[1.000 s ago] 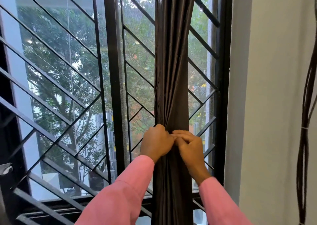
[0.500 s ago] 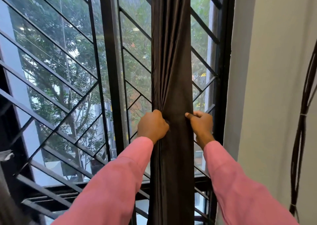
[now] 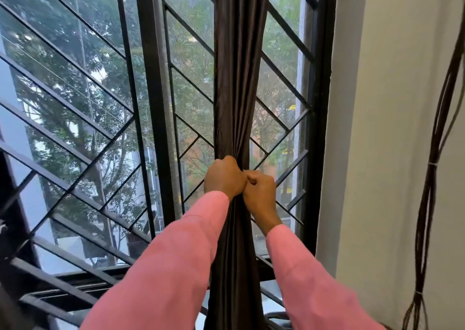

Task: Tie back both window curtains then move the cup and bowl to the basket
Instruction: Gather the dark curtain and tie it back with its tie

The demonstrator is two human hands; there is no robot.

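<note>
- Two-handed hold on the dark curtain (image 3: 239,78) — left hand (image 3: 224,177) curled tight round the gathered cloth, right hand (image 3: 260,191) touching it knuckle to knuckle, fingers curled in on the same bunch.
- Cannot tell of any tie band or cord inside either fist; hidden by the fingers.
- Long axis of the curtain upright, from the top edge of the view down between the two pink sleeves (image 3: 176,267); squeezed narrow at the grip, a little fuller above and below.
- Hanging in front of the window grille (image 3: 100,128), closer to the right side frame (image 3: 319,128) than to the thick middle post (image 3: 153,103); white wall (image 3: 390,153) and a hanging bunch of cables (image 3: 432,179) further right.
- Judged step: binding this one curtain. Next, most likely, to pass a wrap across the upright axis, round the bunch at hand height — both hands equally near, the left better placed to hold, the right to work.
- No cup, bowl or basket in view, so nothing to report of their contents.
</note>
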